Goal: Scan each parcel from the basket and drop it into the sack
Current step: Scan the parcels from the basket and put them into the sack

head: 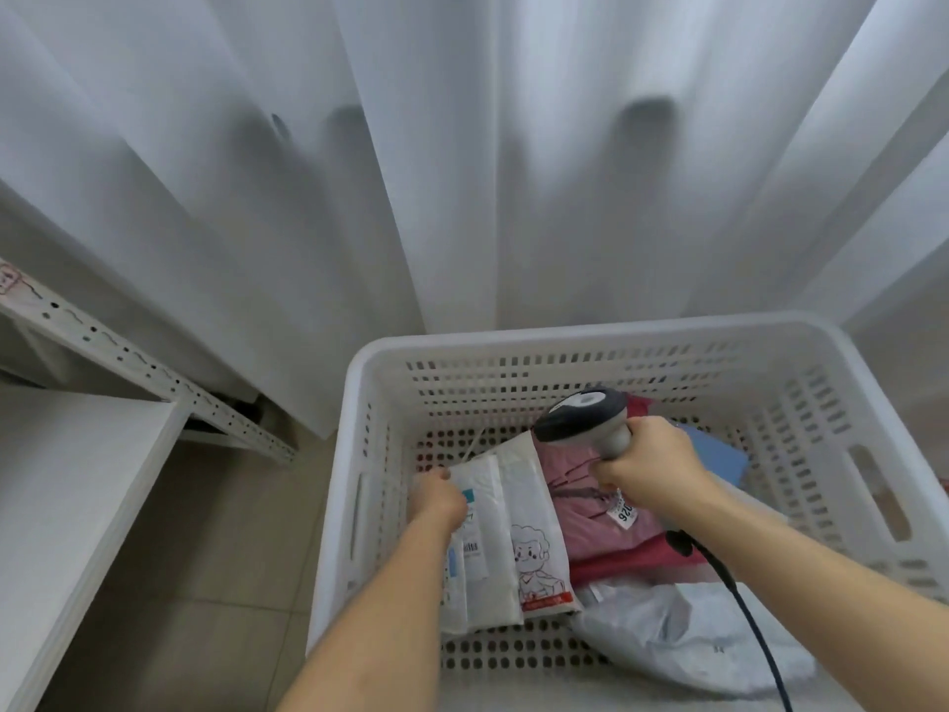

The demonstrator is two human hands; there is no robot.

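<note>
Sack not in frame. Basket [606, 346], white perforated plastic, fills the lower right; its near rim and right wall are cut off by the frame edges.

Left hand [439, 498] reaches in at the basket's left side, fingers curled onto the far edge of a white parcel [506, 537] with a cartoon print and shipping label; the fingertips are hidden behind the hand, and the forearm hides part of the label.

Right hand [649, 462] grips the handle of a grey scanner [583, 413], fingers wrapped closed round it, head aimed left and down toward the white parcel. Its black cable [739, 603] runs near and exits the bottom edge.

Under the right hand lies a pink parcel [590, 506], tag partly covered. A blue parcel [719, 457] shows only a corner behind the wrist. Grey parcel [683, 629] sits at the near right.

Bare basket floor shows along the far and near left. White curtain [462, 172] hangs just behind the basket; metal shelf frame [138, 364] stands at far left, tiled floor between.
</note>
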